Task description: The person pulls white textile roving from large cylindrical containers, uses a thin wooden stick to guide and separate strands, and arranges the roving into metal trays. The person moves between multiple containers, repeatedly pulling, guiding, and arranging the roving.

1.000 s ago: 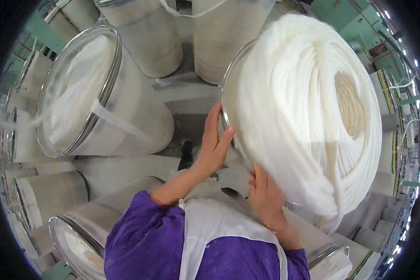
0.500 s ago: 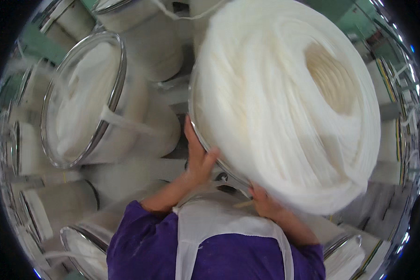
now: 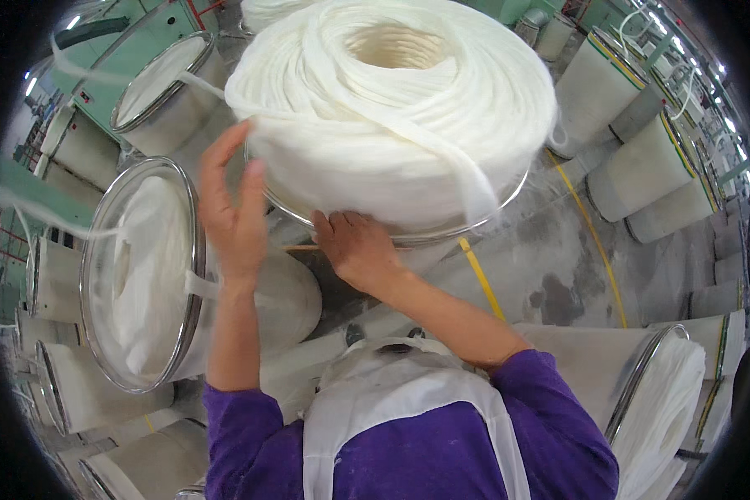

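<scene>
A large sliver can stands in front of me, its metal rim point(image 3: 425, 240) showing below a tall coil of thick white sliver point(image 3: 392, 158) with a hole in its middle. A loose strand end hangs down the coil's near side. My right hand point(image 3: 354, 248) is closed over the near rim, its fingertips against the base of the coil. At the coil's left edge my left hand point(image 3: 232, 208) is raised, thumb and fingers spread and slightly blurred. I cannot tell whether its fingertips touch the sliver.
Left of me a tilted-looking can point(image 3: 193, 325) holds less sliver. Another can point(image 3: 162, 83) stands beyond it. At the right are several tall cans point(image 3: 642, 167), and a full one point(image 3: 617, 383) is close by my right elbow. Yellow lines point(image 3: 482, 279) mark the grey floor.
The big can has shifted left and farther ahead in view, with its coil now upright-looking. My left hand has left the rim and risen; my right hand has moved along the near rim.
</scene>
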Demonstrator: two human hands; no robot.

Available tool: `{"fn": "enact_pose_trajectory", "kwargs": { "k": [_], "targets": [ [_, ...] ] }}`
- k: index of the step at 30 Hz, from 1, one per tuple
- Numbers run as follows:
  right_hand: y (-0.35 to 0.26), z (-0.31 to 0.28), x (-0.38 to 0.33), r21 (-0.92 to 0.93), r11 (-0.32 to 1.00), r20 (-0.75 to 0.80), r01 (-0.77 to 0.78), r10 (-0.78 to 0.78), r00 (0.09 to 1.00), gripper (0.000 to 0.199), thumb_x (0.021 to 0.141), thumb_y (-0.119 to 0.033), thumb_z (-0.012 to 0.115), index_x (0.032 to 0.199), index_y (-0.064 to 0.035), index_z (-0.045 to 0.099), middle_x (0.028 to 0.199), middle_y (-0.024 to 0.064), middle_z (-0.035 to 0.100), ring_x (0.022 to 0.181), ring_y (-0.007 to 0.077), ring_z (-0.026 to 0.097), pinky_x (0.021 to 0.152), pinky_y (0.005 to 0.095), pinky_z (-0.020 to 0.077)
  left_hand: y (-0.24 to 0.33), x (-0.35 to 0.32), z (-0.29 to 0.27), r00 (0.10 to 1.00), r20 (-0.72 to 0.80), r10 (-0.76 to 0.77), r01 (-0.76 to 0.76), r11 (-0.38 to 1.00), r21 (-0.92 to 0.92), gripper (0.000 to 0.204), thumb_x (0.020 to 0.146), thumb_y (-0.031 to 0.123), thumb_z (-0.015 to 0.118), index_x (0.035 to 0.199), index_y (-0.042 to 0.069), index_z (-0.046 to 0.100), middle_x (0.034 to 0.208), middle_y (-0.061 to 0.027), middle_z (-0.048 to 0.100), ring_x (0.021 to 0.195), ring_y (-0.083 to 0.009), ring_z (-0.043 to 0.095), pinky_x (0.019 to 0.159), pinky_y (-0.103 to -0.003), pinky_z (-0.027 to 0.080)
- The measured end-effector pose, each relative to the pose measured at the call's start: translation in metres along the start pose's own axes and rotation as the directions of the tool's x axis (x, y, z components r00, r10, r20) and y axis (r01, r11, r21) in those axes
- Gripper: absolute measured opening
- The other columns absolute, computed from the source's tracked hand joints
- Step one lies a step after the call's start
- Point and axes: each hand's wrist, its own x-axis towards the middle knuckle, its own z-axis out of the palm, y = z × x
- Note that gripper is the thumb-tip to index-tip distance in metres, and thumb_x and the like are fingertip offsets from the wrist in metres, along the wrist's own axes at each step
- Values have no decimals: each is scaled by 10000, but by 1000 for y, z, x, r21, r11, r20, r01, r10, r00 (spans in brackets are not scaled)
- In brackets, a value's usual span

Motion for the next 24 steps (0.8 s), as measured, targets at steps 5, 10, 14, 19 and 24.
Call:
{"fn": "enact_pose_trajectory", "kwargs": {
  "k": [5,10,14,19,24],
  "targets": [
    [1,2,6,104,994,183,-22,3,983,295,782,-122,570,1056,-19,532,920,102,586,856,239,605,735,364,495,44,54,53,692,576,435,-591,799,107,404,785,17,606,1182,93,607,1258,-109,572,1224,-267,494,1072,-414,337],
    [6,-8,3,148,988,104,44,-59,993,247,808,-113,554,1038,-27,526,909,103,584,842,259,603,721,372,499,61,52,88,605,743,287,-573,805,155,387,756,58,647,1139,111,637,1086,-79,608,1108,-251,544,1093,-440,310],
    [8,-9,-1,191,981,127,43,-68,990,210,857,-114,505,1042,-17,532,882,125,582,841,286,597,718,393,499,63,46,71,792,568,224,-310,949,59,327,774,74,668,1099,106,666,941,-52,584,983,-192,574,988,-340,399],
    [10,-2,-4,240,968,357,-71,-20,934,298,925,-237,459,1080,-5,564,1018,212,602,929,384,578,826,487,453,42,-14,-5,938,-61,-342,212,702,-680,342,1006,283,426,1068,6,618,946,-82,617,932,-181,592,900,-340,458],
    [12,-14,-23,483,813,-137,326,-297,945,243,935,-202,497,1005,-17,638,982,183,634,926,357,596,787,461,474,24,-165,-59,620,-167,-766,224,377,-899,330,1020,285,357,1123,24,530,880,-85,612,870,-224,605,854,-379,476]
  ]
}}
